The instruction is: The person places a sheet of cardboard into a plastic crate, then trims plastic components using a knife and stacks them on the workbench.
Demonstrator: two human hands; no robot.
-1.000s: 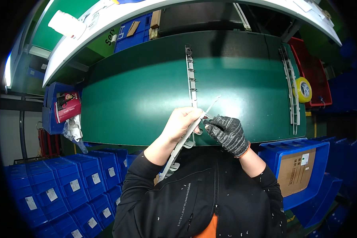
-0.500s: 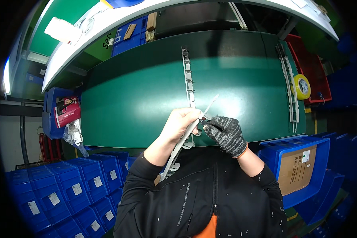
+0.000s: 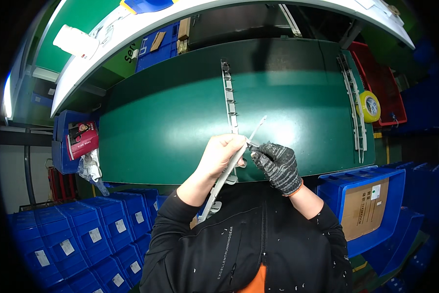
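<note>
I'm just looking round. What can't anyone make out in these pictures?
All in the head camera's view:
- The strip's gripped part: hidden by the left hand.
- What the right hand's fingertips touch, if anything: hidden by its dark glove and too small.
- Whatever lies beneath the cardboard in the blue bin: covered by it.
- The blue object up top: cut off by the upper edge.
- Crate labels: too small to read.

On the table (image 3: 166,124), a strip (image 3: 230,107) lies left of the roll (image 3: 371,106).

A red plastic crate (image 3: 383,83) sits right of the green table (image 3: 166,127), stacked blue crates (image 3: 79,222) to its near left.
</note>
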